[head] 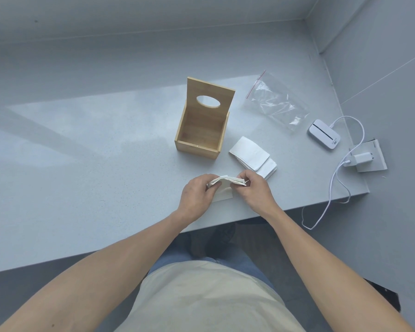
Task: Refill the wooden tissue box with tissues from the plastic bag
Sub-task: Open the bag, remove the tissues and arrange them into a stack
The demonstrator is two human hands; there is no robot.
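Both hands pinch the tissue wad (227,182), left hand (197,194) and right hand (250,188) at its ends, long axis crosswise, with the open wooden tissue box (201,130) straight ahead, slightly nearer the left.

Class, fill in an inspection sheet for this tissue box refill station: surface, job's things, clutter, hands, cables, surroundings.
Surface: pale grey table, sunlit patch across its middle.
Job's things: wooden tissue box, hinged lid raised, inside looks empty; clear plastic bag lying flat behind right, looks emptied; loose tissue stack right of the box; folded tissue bundle held near the front edge.
Clutter: small white device; white plug adapter in a wall socket.
Hands: left hand and right hand each have a grip on one end of the bundle.
Cables: white cable looping off the table's right edge.
Surroundings: grey walls; dark shoe under the table.
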